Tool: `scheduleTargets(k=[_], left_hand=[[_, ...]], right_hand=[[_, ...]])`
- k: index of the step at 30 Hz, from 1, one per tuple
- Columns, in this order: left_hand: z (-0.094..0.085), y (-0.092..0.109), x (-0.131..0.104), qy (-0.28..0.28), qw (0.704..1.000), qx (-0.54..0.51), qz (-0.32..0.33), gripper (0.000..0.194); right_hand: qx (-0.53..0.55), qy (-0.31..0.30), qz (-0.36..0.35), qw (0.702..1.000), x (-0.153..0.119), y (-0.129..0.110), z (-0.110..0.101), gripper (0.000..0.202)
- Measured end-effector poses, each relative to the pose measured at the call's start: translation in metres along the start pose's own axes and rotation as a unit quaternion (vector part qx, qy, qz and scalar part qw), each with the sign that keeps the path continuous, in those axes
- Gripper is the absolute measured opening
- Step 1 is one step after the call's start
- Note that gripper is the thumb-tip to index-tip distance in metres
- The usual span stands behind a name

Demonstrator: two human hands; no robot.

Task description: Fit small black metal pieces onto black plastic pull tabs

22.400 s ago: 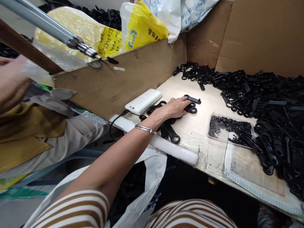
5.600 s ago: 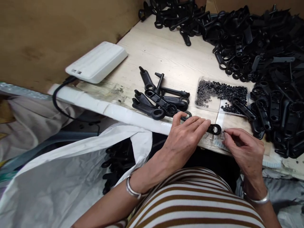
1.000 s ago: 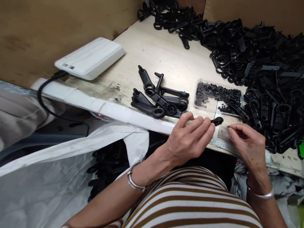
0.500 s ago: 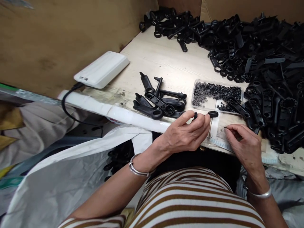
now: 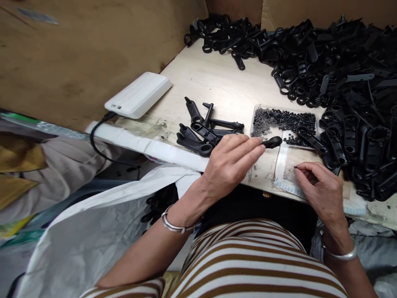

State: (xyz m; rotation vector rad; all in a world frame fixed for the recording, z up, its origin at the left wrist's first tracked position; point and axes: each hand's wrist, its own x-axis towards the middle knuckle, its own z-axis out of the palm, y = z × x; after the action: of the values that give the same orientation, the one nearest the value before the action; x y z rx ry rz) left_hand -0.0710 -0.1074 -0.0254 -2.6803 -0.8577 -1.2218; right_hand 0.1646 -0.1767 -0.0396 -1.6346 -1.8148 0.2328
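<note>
My left hand (image 5: 231,163) is closed around a black plastic part (image 5: 273,142), whose rounded end sticks out past the fingertips just in front of the clear tray. The rest of that part is hidden by the fingers. To its right, my right hand (image 5: 319,188) pinches a tiny black piece (image 5: 295,167) between thumb and forefinger, over the table's front edge. Left of the tray lies a small group of black handle-like parts (image 5: 194,142), partly behind my left hand. The clear tray (image 5: 269,133) holds small springs and many tiny black pieces.
A large pile of black parts (image 5: 347,66) covers the back and right of the table (image 5: 223,78). A white power bank (image 5: 138,95) with a black cable lies at the left. Cardboard walls (image 5: 93,49) stand behind and left. A white bag (image 5: 93,223) hangs below the front edge.
My left hand has shifted slightly left, and its fingers now lie closer together over the black part, which has turned. My right hand has hardly moved. The view has shifted slightly.
</note>
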Motion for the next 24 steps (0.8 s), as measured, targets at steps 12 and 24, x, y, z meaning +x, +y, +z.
scheduleTargets(k=[12,24], left_hand=[[0.01,0.019,0.008,-0.168,0.974,-0.123,-0.09,0.016],[-0.003,0.001,0.004,-0.32,0.945,-0.014,-0.069,0.024]], right_hand=[[-0.003,0.039,0.058,0.998,-0.004,0.009,-0.012,0.011],[0.006,0.044,0.067,0.997,-0.004,0.01,-0.012,0.01]])
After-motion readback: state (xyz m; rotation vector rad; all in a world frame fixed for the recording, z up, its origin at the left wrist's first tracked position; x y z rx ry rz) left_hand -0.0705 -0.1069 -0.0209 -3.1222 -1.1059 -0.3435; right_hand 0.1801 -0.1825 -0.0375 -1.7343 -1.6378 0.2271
